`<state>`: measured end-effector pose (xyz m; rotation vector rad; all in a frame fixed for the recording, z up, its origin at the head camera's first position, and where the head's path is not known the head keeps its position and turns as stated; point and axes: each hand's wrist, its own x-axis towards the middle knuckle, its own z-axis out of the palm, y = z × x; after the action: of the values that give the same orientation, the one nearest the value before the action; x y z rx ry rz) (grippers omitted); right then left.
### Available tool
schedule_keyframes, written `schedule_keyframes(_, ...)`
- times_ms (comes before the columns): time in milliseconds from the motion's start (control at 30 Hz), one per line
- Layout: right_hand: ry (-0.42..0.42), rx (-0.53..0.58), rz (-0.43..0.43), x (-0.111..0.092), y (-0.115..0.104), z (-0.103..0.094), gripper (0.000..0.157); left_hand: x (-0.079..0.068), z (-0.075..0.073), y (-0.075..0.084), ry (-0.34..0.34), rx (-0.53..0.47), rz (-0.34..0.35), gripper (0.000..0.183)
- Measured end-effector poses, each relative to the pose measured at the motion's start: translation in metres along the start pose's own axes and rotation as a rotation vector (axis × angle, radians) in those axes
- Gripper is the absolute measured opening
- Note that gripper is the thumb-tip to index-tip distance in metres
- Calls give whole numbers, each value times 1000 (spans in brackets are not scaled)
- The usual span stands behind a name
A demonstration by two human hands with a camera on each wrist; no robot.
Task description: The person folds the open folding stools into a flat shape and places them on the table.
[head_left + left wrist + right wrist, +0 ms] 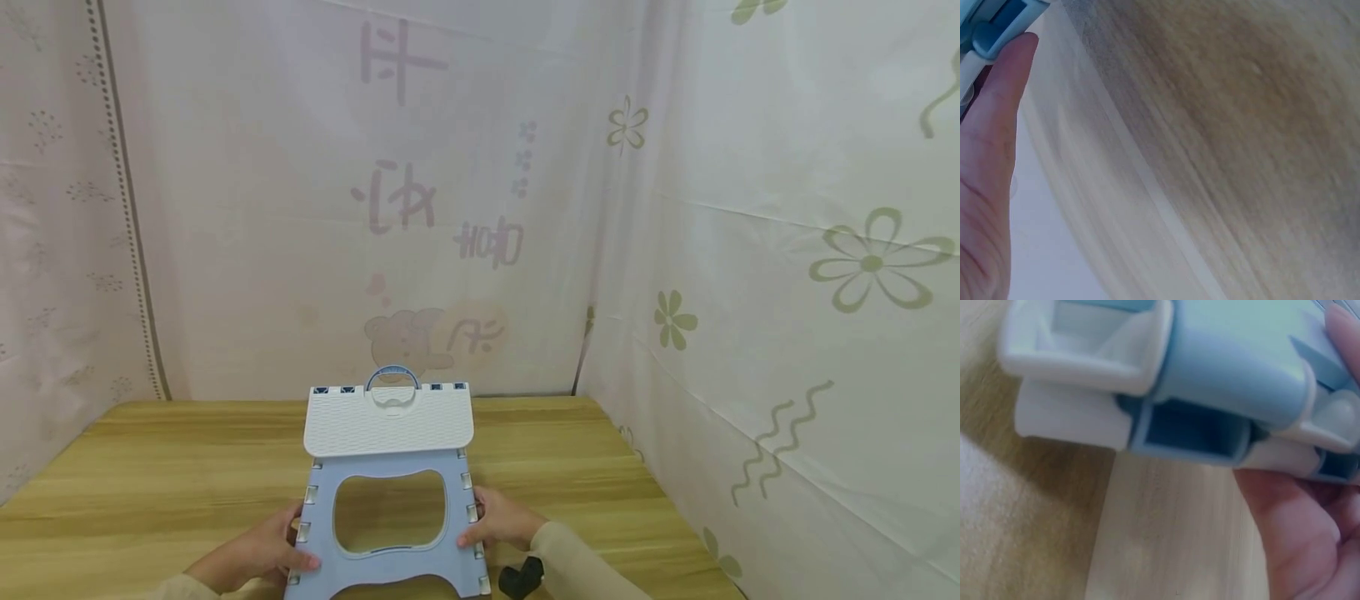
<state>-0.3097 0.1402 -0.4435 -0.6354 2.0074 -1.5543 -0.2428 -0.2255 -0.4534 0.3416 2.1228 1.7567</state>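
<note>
A folding step stool (321,517) with a pale blue leg panel stands in front of me in the head view. Its white textured top (390,429) hangs across the upper part, and a blue carry handle (392,369) arches above that. My left hand (262,550) grips the left side edge low down, thumb on the front face. On the opposite edge, my right hand (506,521) holds the stool the same way. The left wrist view catches only a blue corner beside one digit. White and blue hinge pieces (1229,356) along the edge fill the upper right wrist view.
The stool is over a wood-grain table (562,467), whose right edge slopes toward me. Patterned curtains (225,208) enclose the back and both sides. A small black object (521,577) sits by my right sleeve.
</note>
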Motion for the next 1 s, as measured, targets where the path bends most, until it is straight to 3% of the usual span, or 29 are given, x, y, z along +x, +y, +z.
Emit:
schedule_keyframes(567,-8,16,-3,-1,4,1,42,-1,-2,0,-67,-54,-4,86)
schedule_keyframes(1000,-14,41,19,-2,2,3,40,-1,-2,-2,-67,-73,-18,84)
